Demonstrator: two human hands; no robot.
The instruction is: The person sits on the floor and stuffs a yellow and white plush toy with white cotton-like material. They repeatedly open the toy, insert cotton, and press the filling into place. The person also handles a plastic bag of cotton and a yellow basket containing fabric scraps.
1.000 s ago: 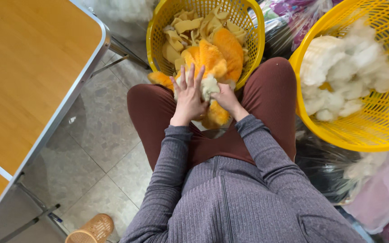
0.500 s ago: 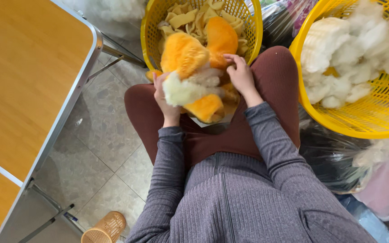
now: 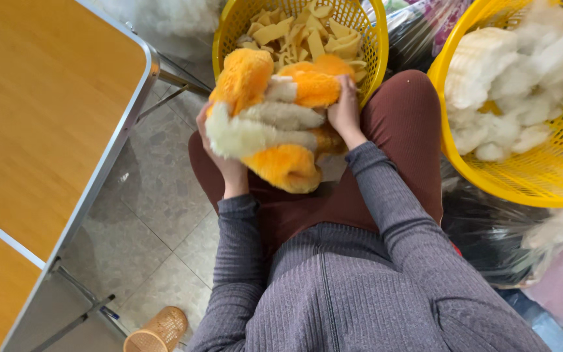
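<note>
The wooden counter (image 3: pixel 40 117) with its metal edge is being shown at the left, standing apart from the work and bearing nothing in view. To the right, a large yellow basket (image 3: pixel 490 179) of white fibre filling (image 3: pixel 522 85) is being kept just beside the right knee. Ahead, between the knees, a smaller yellow basket (image 3: pixel 376 45) of pale foam pieces (image 3: pixel 307 36) is being partly covered by the toy.

The orange and white plush toy (image 3: pixel 275 124) is being held above the lap, in front of the foam basket. Compared with half a second ago, it is being lifted slightly higher and turned, so that its white strips are being presented upward and one orange end is hanging down toward the lap. The toy appears to be being repositioned rather than set down.

The left hand (image 3: pixel 219 160) is being kept clenched under the white portion, its grip largely hidden by pile. The right hand (image 3: pixel 345 111) is being closed on the orange upper edge.

A small woven cup (image 3: pixel 158 331) is being left on the tiled floor.
</note>
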